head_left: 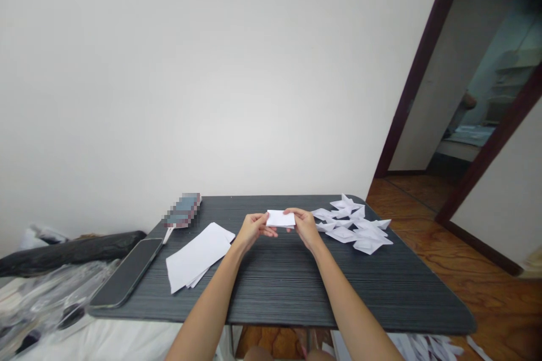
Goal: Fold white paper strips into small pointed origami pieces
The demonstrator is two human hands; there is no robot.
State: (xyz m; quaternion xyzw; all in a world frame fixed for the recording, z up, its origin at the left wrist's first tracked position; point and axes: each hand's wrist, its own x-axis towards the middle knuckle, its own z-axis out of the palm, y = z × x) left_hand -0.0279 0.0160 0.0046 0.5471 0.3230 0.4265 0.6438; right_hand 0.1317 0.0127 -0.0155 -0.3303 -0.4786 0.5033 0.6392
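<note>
A small folded sheet of white paper (280, 218) is held up above the middle of the dark table, roughly level. My left hand (256, 227) pinches its left end between thumb and fingers. At the right end, my right hand (303, 223) grips it the same way. Several folded paper boats (354, 225) lie in a cluster to the right of my right hand. Left of my left hand rests a stack of white paper sheets (199, 256), slightly fanned out.
The dark table (279, 287) stands against a white wall. On its left lie a phone-like black slab (127, 273) and a blurred-out object (183, 211). Plastic-wrapped items (63, 287) sit beyond the left edge. Paper strips (427, 347) lie below the front right; a doorway opens at right.
</note>
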